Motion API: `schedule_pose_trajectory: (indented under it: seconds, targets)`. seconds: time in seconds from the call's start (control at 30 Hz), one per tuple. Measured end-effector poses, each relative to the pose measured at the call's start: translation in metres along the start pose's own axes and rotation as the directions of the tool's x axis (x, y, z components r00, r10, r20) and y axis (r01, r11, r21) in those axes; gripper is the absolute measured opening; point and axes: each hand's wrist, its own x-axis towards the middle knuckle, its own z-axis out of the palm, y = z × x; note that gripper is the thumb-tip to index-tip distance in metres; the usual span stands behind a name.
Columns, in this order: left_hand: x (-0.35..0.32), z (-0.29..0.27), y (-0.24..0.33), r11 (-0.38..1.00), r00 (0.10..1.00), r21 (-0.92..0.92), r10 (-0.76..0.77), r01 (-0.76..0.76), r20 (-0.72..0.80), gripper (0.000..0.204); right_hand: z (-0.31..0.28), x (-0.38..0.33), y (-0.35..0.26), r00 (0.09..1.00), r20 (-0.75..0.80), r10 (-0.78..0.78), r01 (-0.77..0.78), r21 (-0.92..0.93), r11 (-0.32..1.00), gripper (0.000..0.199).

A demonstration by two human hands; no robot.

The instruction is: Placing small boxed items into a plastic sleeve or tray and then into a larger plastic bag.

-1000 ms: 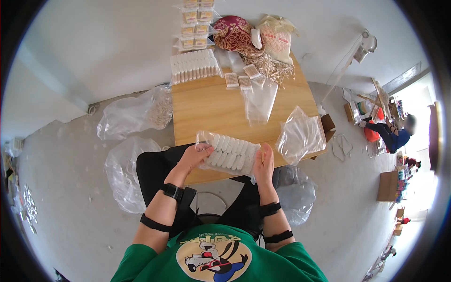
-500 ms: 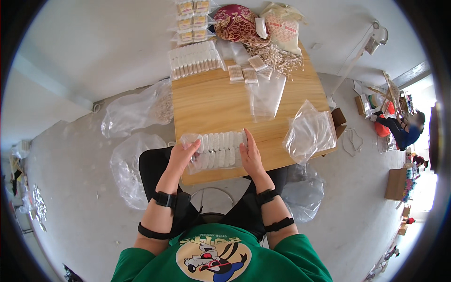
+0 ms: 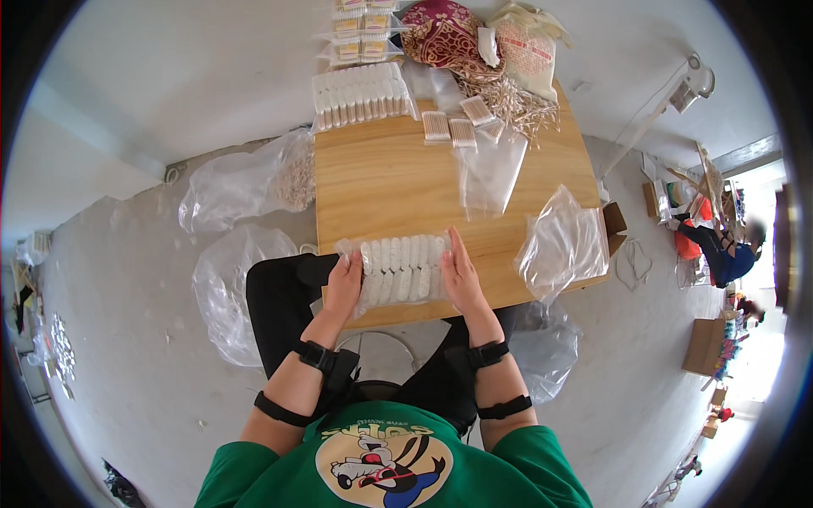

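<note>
Between my two hands, at the near edge of the table, is a clear plastic bag of cotton swab packs point(image 3: 398, 271); rows of white cotton ends face up. My left hand point(image 3: 343, 284) grips its left end, thumb along the side, with loose film beside it. My right hand point(image 3: 460, 275) presses flat against the right end, its fingers pointing away from me. The undersides of both hands are hidden. At the table's far left lies a similar filled bag point(image 3: 360, 95). Several small swab packs point(image 3: 436, 126) sit near a heap of loose cotton swabs point(image 3: 517, 106).
Flat clear bags point(image 3: 491, 178) lie mid-table, and a crumpled clear bag point(image 3: 559, 245) rests at the right edge. Labelled swab packages point(image 3: 362, 30), a maroon patterned cloth point(image 3: 440, 34) and a cream cloth sack point(image 3: 525, 51) stand behind. Large plastic bags point(image 3: 237, 182) lie on the left floor.
My left hand has shifted from the bag's upper left corner to along its left end, squeezing the packs closer together. My right hand stays at the other end. The view has shifted slightly.
</note>
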Motion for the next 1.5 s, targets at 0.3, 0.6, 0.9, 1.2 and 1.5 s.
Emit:
schedule_pose_trajectory:
  seconds: [0.3,0.6,0.9,1.2,1.5]
  targets:
    - [0.014,-0.017,0.021,0.992,0.977,-0.097,-0.06,0.081,0.204,0.045,0.002,-0.004,0.019,0.994,-0.018,0.104,-0.084,0.462,0.883,0.047]
    - [0.006,-0.008,0.021,0.993,0.996,-0.085,0.089,-0.088,0.012,0.031,0.012,-0.029,-0.016,0.986,-0.162,0.041,-0.087,-0.285,0.955,0.065]
    - [0.002,0.002,0.017,0.956,0.966,0.177,0.25,-0.235,-0.065,0.024,0.008,-0.025,-0.006,0.998,-0.038,0.059,-0.061,-0.029,0.998,0.072]
    - [-0.01,0.003,0.048,0.849,0.921,0.391,0.39,-0.355,-0.011,0.014,-0.001,-0.022,0.002,0.972,0.092,0.215,-0.234,0.363,0.902,0.072]
    - [-0.003,-0.001,0.043,0.87,0.941,0.382,0.338,-0.311,-0.002,0.013,-0.004,0.019,-0.002,0.968,-0.042,0.246,-0.249,-0.093,0.964,0.044]
